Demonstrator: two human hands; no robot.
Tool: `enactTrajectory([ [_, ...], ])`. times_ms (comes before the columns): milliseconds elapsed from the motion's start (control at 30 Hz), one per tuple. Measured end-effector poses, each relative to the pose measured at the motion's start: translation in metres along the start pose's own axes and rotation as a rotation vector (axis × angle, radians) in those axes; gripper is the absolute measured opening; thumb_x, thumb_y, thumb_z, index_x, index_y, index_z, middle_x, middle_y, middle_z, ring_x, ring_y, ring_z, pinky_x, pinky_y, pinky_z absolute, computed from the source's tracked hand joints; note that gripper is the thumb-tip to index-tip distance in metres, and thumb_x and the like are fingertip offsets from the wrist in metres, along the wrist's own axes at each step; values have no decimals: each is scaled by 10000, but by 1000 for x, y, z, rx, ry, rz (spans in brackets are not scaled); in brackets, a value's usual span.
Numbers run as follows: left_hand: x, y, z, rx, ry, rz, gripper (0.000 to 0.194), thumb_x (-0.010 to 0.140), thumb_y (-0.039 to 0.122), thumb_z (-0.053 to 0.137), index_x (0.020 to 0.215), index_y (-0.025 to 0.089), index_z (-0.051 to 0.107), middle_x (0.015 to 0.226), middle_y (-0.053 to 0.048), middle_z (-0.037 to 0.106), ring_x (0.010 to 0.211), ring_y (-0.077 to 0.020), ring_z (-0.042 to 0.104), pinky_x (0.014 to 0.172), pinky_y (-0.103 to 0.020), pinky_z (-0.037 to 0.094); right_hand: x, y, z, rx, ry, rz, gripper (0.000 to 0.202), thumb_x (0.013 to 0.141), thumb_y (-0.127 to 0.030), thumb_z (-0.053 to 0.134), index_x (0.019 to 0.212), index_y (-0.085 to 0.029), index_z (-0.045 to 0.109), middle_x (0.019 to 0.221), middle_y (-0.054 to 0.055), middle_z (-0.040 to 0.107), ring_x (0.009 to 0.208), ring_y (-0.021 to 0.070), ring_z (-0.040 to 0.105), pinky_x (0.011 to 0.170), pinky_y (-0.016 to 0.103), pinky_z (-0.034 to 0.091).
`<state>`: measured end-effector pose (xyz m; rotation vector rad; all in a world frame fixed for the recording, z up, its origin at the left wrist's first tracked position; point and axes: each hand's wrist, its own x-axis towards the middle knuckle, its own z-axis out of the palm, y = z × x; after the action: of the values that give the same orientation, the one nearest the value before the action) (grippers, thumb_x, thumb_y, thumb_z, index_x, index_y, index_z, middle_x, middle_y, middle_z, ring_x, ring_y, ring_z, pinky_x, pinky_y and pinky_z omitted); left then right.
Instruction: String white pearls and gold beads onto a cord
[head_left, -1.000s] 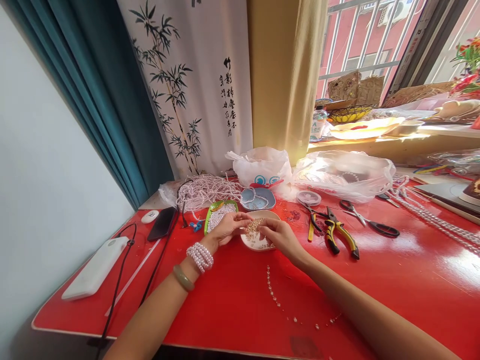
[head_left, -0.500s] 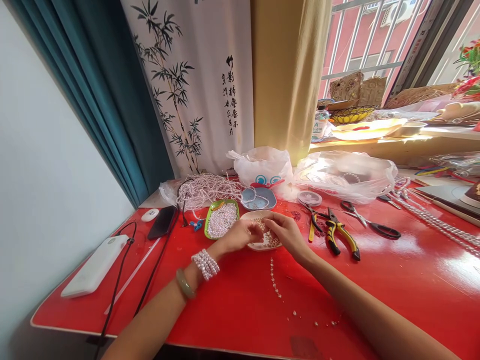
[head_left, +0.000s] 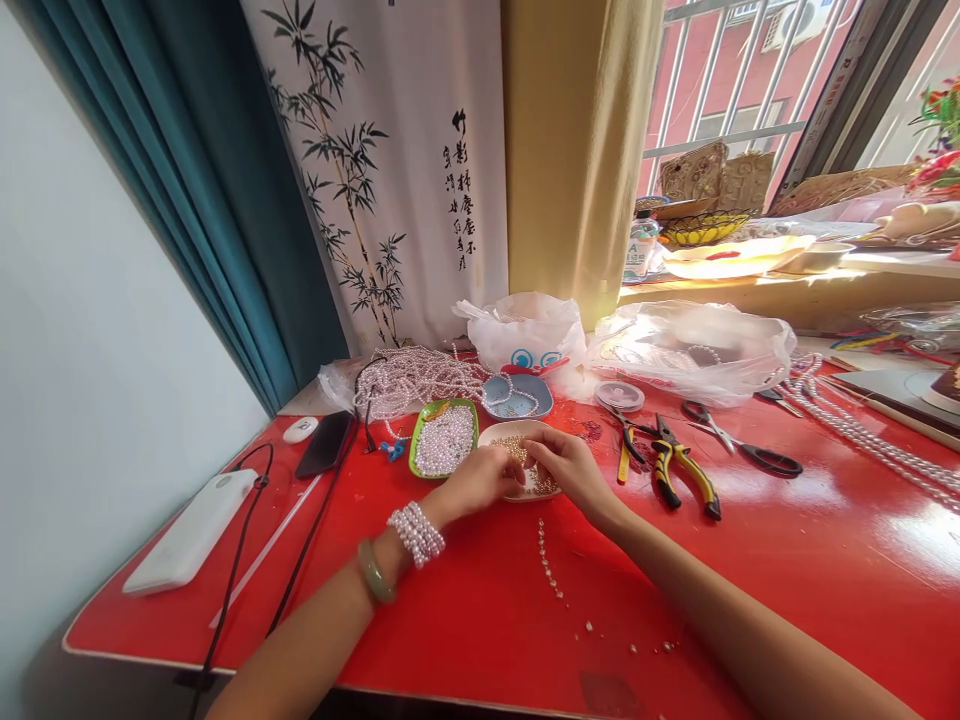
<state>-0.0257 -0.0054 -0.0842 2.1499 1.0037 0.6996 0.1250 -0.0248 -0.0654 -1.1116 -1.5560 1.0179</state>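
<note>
Your left hand [head_left: 484, 480] and right hand [head_left: 566, 468] meet over the white dish [head_left: 517, 494] of gold beads [head_left: 544, 484], fingertips bunched; you can't tell what they pinch. Beyond sit the green tray [head_left: 413, 455] and blue dish [head_left: 541, 392].

table [head_left: 465, 600]: red | bead tray [head_left: 412, 462]: green | curtain [head_left: 240, 220]: teal | wall hanging [head_left: 420, 180]: white (black bamboo print)

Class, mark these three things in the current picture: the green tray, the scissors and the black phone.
Green tray [head_left: 414, 459]: head view, on its left rim.
Scissors [head_left: 772, 461]: head view, on the larger black handle.
Black phone [head_left: 323, 447]: head view, middle of its face.
</note>
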Motion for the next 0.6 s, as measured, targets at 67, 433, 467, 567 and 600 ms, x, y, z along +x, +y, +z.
enactTrajectory([
  [67,2,2,-1,-163,52,-70,79,636,197,598,678,151,647,681,-37,622,648,-146,536,621,-241,385,0,-1,0,1,-5,10,168,714,-275,460,614,-157,526,484,-48,439,418,67,386,398,187,277],
  [433,4,8,-18,-944,99,-339,241,603,274,685,747,100,603,736,-44,582,636,-81,524,573,-194,420,-2,3,0,-26,-31,24,147,687,-230,450,576,-161,517,481,-33,486,417,71,403,398,180,287],
  [467,4,8,-18,-963,103,-346,233,605,266,686,743,99,600,729,-41,579,625,-75,519,569,-190,421,-2,3,0,-29,-33,23,141,682,-220,448,573,-161,516,478,-35,481,420,72,405,401,179,290],
  [567,4,7,-17,-999,117,-357,220,609,251,686,739,98,596,717,-37,576,601,-67,511,555,-186,422,-2,4,1,-39,-35,20,131,668,-204,443,565,-163,512,471,-36,475,420,73,406,401,178,292],
  [600,4,7,-17,-1006,119,-359,218,611,249,685,739,98,595,715,-36,576,600,-67,511,551,-185,422,-2,4,1,-41,-34,18,131,666,-203,441,561,-164,510,471,-35,476,419,73,405,400,177,293],
])
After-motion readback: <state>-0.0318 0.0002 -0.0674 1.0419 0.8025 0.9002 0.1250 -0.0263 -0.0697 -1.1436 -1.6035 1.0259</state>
